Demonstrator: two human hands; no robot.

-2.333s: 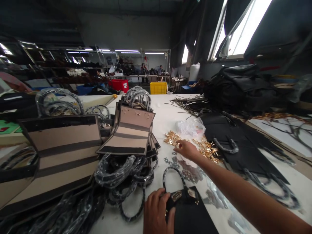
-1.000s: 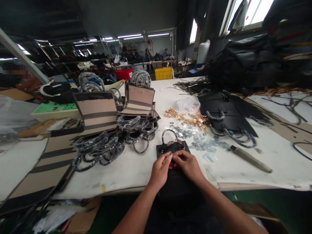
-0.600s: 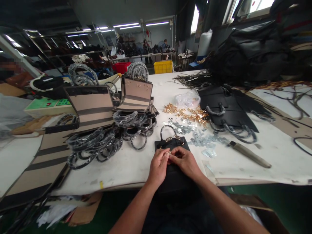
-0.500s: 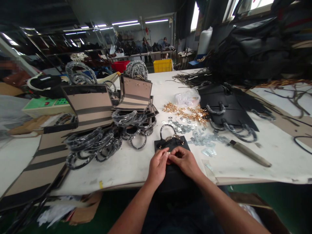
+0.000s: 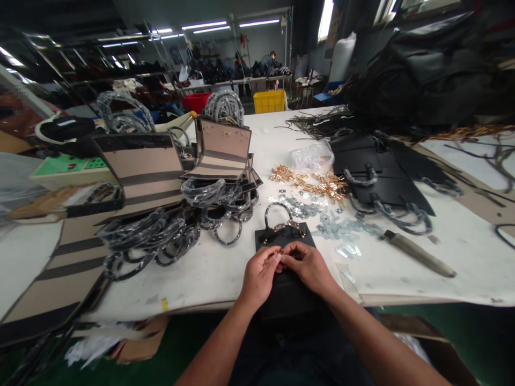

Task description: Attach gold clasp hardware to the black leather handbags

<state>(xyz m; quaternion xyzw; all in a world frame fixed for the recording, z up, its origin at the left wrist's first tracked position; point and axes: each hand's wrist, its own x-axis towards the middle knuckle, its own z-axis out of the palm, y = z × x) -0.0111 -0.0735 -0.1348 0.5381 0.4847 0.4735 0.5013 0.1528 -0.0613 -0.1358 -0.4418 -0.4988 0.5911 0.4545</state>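
A black bag panel [image 5: 287, 292] with a wrapped ring handle [image 5: 277, 209] and gold fittings lies at the table's front edge before me. Over it, my left hand [image 5: 260, 271] and my right hand [image 5: 303, 264] meet fingertip to fingertip. Between their pinched fingers shows a small gold metal fitting [image 5: 279, 252], mostly covered by the fingers. Both hands are closed on it. Just beyond the panel lie flat silver metal plates [image 5: 338, 228] and a heap of small gold fittings [image 5: 328, 186].
Panels with plastic-wrapped handles [image 5: 148, 230] are stacked on the left. At the right are black bag pieces [image 5: 378, 171] and a knife-like tool with a long grey handle [image 5: 420, 254]. A clear plastic bag [image 5: 311, 156] sits behind the gold heap. Far back stands a yellow crate [image 5: 269, 101].
The camera view has shifted slightly. Both hands stay together over the black panel, their fingers moving a little around the small gold fitting.
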